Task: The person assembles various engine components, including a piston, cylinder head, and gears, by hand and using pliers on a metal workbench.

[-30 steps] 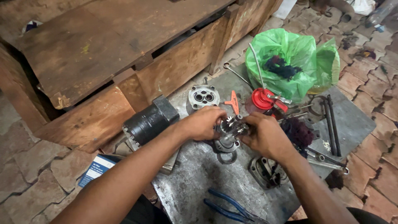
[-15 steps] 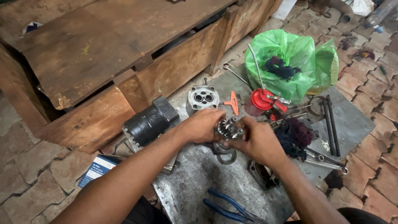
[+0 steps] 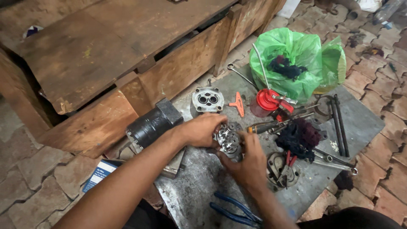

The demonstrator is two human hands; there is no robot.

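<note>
Landmark: metal gear part, gripped from both sides by left hand and right hand.

Behind it: round metal cover and orange-handled tool, close.
To its right: screwdriver, red oil can, dark rag crowd in; little passage.
To its left: black cylinder, wooden crate wall.
In front of it: bare grey plate, open room as far as the blue pliers.

Both bare forearms reach forward from the lower edge of the view and meet at the middle. The left hand lies knuckles up with fingers curled inward. The right hand closes in from below, its fingers bent toward the left hand's fingertips.
</note>
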